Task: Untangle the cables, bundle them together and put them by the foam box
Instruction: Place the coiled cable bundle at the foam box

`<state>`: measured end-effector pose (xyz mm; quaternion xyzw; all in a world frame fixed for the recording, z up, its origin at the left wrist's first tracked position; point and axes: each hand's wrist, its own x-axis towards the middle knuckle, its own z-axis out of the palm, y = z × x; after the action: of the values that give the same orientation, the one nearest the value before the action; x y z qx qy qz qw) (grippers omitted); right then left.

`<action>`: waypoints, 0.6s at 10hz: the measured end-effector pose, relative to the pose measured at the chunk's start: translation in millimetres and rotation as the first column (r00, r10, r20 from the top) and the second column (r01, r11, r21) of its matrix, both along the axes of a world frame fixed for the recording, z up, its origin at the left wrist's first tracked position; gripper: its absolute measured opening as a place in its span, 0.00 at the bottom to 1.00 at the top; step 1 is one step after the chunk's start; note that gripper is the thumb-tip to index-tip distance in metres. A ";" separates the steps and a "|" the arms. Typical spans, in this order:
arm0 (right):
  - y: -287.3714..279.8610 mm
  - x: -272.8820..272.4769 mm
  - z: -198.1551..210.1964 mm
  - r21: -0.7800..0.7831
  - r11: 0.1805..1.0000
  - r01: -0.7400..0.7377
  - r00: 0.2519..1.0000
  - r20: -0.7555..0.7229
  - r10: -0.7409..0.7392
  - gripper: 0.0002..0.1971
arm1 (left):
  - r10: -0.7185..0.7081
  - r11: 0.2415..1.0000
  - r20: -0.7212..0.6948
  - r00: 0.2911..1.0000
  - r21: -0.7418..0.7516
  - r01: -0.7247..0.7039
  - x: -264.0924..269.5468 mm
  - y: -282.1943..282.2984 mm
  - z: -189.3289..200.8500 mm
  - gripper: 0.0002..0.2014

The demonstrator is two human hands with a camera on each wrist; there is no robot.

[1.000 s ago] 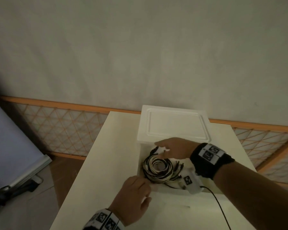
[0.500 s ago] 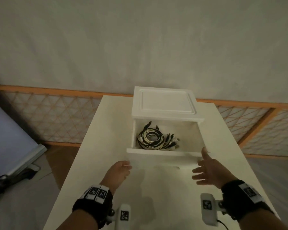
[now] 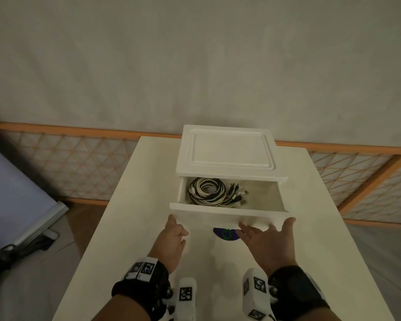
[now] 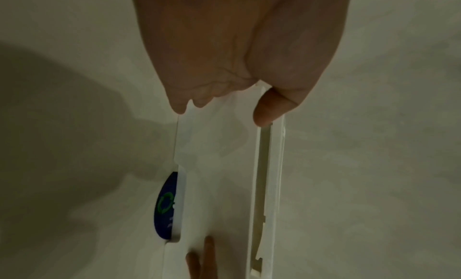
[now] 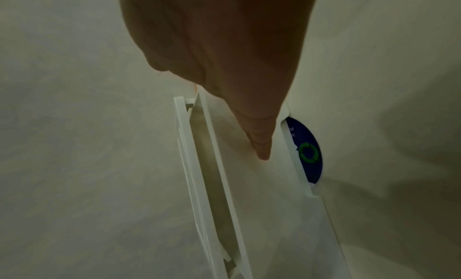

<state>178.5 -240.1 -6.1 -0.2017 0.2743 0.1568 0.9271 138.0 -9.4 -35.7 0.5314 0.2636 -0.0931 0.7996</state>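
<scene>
Pale plaster wall (image 3: 195,66) behind, orange lattice rail (image 3: 67,163) below it, white worktop (image 3: 130,228) running away toward 12 o'clock. On the worktop, a foam box (image 3: 229,214), open on its near part, with the lid (image 3: 227,149) lying over the far part. Inside, in the box's left half, the cables (image 3: 208,191): black and white strands wound in one flat coil, plug ends fanned toward 3 o'clock. Under the near edge, part of a blue sticker (image 3: 226,235) with a green ring.

Left hand (image 3: 169,242) at the near-left corner: thumb on the rim, curled fingers against the outer face, gripping that wall. Right hand (image 3: 269,242) at the near-right part: fingers straight and spread, pressed flat on the outer face, thumb up by the corner, closing on nothing.

From the left hand, coil at about 12 o'clock, just over the wall; from the right hand, nearer 11 o'clock and further off. Likely the left hand's reach, then: up over the rim and down into the coil's ring, with the loose plug ends trailing on the 3 o'clock side. Cables in the box, not yet beside it.
</scene>
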 end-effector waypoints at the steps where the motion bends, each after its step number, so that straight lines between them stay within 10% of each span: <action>1: 3.9 16.8 -4.4 -0.092 0.996 -0.003 1.000 0.024 0.006 0.51 | -0.073 0.990 0.026 0.997 0.120 0.069 10.6 -2.9 -5.5 0.28; 3: 1.5 37.8 -12.2 -0.454 0.890 -0.042 0.998 0.022 0.058 0.36 | -0.107 0.953 0.028 0.994 0.289 0.094 28.6 -20.4 -15.2 0.49; 4: -0.9 47.0 -7.6 -0.531 0.845 -0.056 0.988 0.092 0.123 0.47 | -0.090 0.951 0.010 0.996 0.296 0.084 37.9 -23.7 -23.9 0.53; 5: -2.4 61.1 -8.4 -0.781 0.620 -0.082 0.953 0.120 0.277 0.68 | -0.098 0.954 -0.014 0.995 0.282 0.098 52.4 -22.6 -21.8 0.56; 6: 1.3 80.8 -20.8 -0.807 0.584 -0.088 0.939 0.128 0.319 0.39 | -0.151 0.926 -0.034 0.988 0.345 0.154 65.6 -24.2 -17.3 0.53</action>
<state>259.3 -238.8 -26.9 -0.6386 0.1660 0.0978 0.7450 203.6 -33.6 -53.0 0.6824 0.2366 -0.1089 0.6830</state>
